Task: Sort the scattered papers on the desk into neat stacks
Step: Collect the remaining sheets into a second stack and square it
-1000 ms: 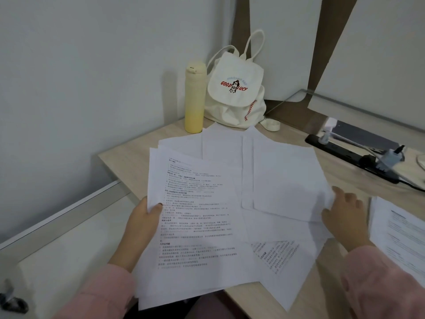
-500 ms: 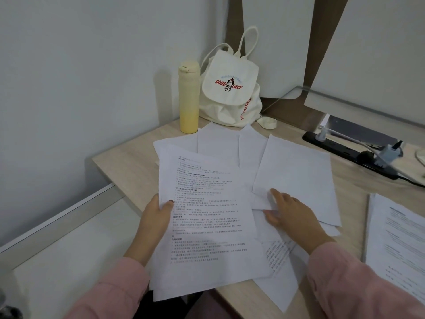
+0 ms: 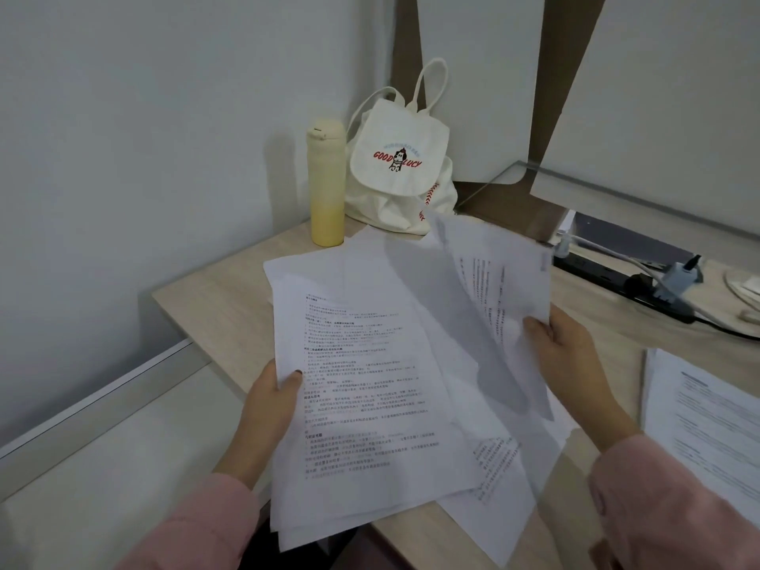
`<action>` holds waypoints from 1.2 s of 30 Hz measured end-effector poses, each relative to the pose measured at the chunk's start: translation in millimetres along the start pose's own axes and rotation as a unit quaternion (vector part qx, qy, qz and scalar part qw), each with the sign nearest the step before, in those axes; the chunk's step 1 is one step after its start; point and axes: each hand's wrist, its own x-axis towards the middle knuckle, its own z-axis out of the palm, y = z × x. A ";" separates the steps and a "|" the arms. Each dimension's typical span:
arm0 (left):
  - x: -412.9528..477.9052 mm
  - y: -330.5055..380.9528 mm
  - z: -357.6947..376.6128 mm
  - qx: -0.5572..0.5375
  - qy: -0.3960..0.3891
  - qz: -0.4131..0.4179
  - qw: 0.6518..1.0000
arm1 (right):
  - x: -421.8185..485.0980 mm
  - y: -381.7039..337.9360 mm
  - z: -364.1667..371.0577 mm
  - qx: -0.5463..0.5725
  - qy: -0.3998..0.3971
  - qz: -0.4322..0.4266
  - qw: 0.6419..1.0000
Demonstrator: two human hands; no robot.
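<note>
My left hand (image 3: 269, 409) grips the left edge of a small bundle of printed sheets (image 3: 362, 388), thumb on top, held above the desk's near left corner. My right hand (image 3: 569, 355) pinches a single printed sheet (image 3: 497, 277) by its lower edge and holds it lifted and tilted off the desk. Under both, several loose white papers (image 3: 501, 409) lie overlapping on the light wooden desk (image 3: 214, 306). A separate pile of printed pages (image 3: 707, 421) sits at the right edge.
A yellow bottle (image 3: 326, 187) and a white canvas backpack (image 3: 397, 166) stand at the desk's back corner by the wall. A black power strip (image 3: 617, 281) with plugs and cables lies at the back right. A white surface (image 3: 103, 479) adjoins the desk on the left.
My right hand has picked one sheet up from the desk and raised it, turning it so its printed side shows. The left hand keeps its bundle, shifted slightly.
</note>
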 end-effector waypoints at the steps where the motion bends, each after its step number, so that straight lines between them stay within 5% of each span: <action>1: 0.1 -0.1 0.2 -0.002 -0.001 -0.003 1.000 | -1.9 -9.1 -5.1 0.074 -0.010 0.002 0.997; 6: -1.9 -0.4 0.0 -0.009 -0.013 -0.005 1.000 | -5.0 -34.0 -28.6 0.411 -0.115 0.048 0.903; 13: -4.7 2.9 0.6 -0.031 -0.022 -0.002 0.999 | -1.6 -0.3 -19.0 0.531 -0.114 0.159 0.824; 21: -9.6 4.3 2.7 -0.061 -0.031 0.018 0.997 | -29.8 45.1 19.3 0.446 -0.029 0.312 0.838; 26: -9.6 2.9 2.7 -0.077 -0.029 0.006 0.997 | -43.5 45.2 30.0 0.468 0.031 0.339 0.816; 30: -7.2 -1.5 3.5 -0.084 -0.007 -0.016 0.996 | -48.7 52.4 31.9 0.390 0.087 0.346 0.849; 32: -6.7 -3.0 4.0 -0.086 -0.004 -0.018 0.996 | -51.7 42.0 30.5 0.440 0.015 0.376 0.815; 36: -8.1 -3.5 4.4 -0.102 -0.007 -0.014 0.995 | -55.6 57.9 38.0 0.443 0.077 0.352 0.821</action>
